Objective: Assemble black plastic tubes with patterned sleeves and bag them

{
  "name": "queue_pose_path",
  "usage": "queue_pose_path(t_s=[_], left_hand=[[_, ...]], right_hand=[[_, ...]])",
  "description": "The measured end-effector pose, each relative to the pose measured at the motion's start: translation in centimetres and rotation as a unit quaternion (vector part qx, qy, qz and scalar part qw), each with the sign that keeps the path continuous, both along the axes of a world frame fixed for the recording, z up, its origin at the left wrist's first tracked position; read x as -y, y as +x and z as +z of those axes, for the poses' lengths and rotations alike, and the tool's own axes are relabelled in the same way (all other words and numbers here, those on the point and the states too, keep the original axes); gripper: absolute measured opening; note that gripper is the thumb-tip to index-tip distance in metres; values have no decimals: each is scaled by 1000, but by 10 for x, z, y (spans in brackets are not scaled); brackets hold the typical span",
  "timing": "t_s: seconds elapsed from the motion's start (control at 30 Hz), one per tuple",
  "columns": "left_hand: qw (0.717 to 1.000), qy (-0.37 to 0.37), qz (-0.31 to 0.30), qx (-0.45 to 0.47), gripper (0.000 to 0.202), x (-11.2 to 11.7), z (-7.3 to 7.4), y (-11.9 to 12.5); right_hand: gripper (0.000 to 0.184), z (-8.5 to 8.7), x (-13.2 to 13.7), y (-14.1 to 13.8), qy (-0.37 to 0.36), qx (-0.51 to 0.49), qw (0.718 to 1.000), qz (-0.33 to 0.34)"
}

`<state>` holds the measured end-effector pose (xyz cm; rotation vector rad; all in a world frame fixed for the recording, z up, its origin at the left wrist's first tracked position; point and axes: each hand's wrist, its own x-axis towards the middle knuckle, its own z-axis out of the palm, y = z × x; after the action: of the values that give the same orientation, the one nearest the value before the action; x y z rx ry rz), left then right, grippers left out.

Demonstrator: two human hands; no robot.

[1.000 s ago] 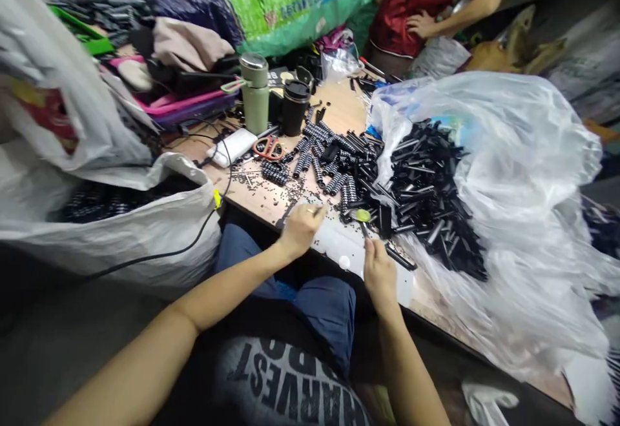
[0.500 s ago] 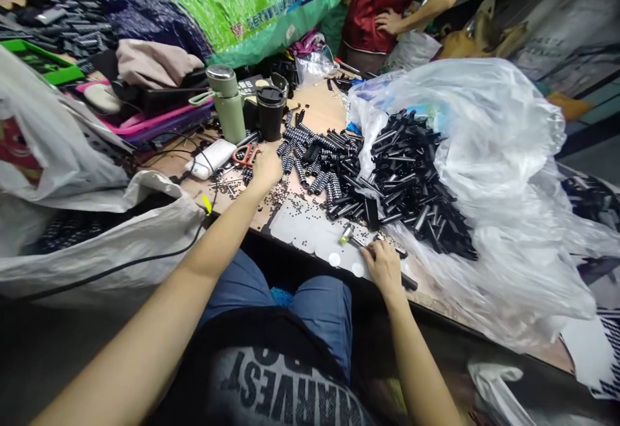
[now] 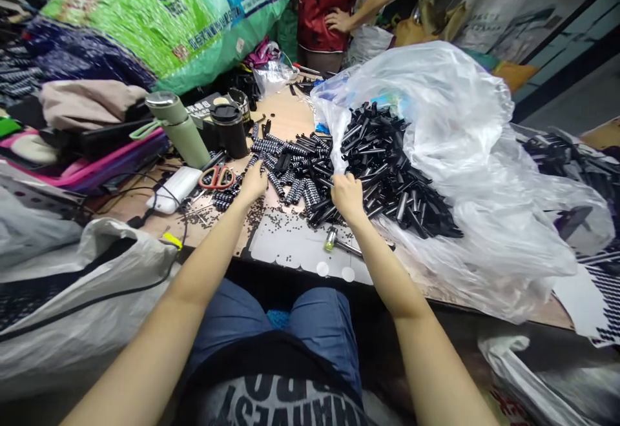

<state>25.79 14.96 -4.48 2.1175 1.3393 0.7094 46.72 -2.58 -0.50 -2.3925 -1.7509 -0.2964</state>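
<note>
My left hand (image 3: 254, 184), fingers curled, is at the left edge of a heap of black-and-white ridged cylindrical pieces (image 3: 295, 188). What lies in its fingers is hidden. My right hand (image 3: 347, 195) is closed at the near side of a pile of smooth black plastic parts (image 3: 375, 132), just below the lip of a clear plastic bag (image 3: 339, 132). I cannot make out what it grips. A small mallet (image 3: 330, 239) with a yellow-green face lies below, its handle passing behind my right forearm. Tiny dark bits are scattered over a whitish sheet (image 3: 285, 245) between the hands.
Orange-handled scissors (image 3: 216, 177), a white power strip (image 3: 174, 189), a green flask (image 3: 179, 129) and a black cup (image 3: 229, 130) stand or lie at left. Behind are a large green sack (image 3: 145, 19) and a person in red (image 3: 325, 10). A white sack (image 3: 111, 245) hangs near my left arm.
My right hand has left the mallet and moved up and left to the black parts. The mallet stays on the table. My left hand remains near the ridged pieces; the view has shifted.
</note>
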Motion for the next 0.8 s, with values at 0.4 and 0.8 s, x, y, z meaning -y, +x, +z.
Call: queue_pose_path(t_s=[0.4, 0.8], left_hand=[[963, -40, -165, 208, 38, 104, 19, -9], [868, -357, -156, 309, 33, 148, 13, -2]], right_hand=[[18, 37, -4, -22, -106, -29, 966, 235], [101, 2, 54, -77, 60, -126, 976, 166]])
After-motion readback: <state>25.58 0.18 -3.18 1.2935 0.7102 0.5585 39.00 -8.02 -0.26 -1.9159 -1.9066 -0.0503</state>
